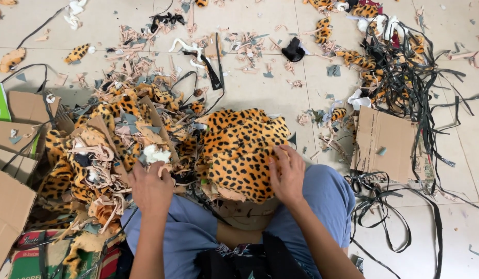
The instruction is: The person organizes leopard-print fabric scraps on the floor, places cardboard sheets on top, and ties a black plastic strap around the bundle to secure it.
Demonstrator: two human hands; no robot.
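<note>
A large piece of orange leopard-spotted plush fabric (pixel 239 150) lies on my lap over a tan shaped piece (pixel 247 212). My right hand (pixel 287 175) lies flat on the fabric's right edge, fingers spread and pressing it down. My left hand (pixel 150 187) reaches into the scrap pile (pixel 105 155) at my left; its fingertips touch a pale strip next to a white fluff tuft (pixel 156 153). Whether the left hand grips anything is hidden by the scraps. I sit on the floor in blue trousers (pixel 322 196).
Flattened cardboard (pixel 385 144) lies on the tiles at right under a tangle of black strips (pixel 405 88). Cardboard boxes (pixel 12 150) crowd the left edge. Leopard offcuts, tan trimmings and a black scrap (pixel 293 49) litter the tiled floor ahead.
</note>
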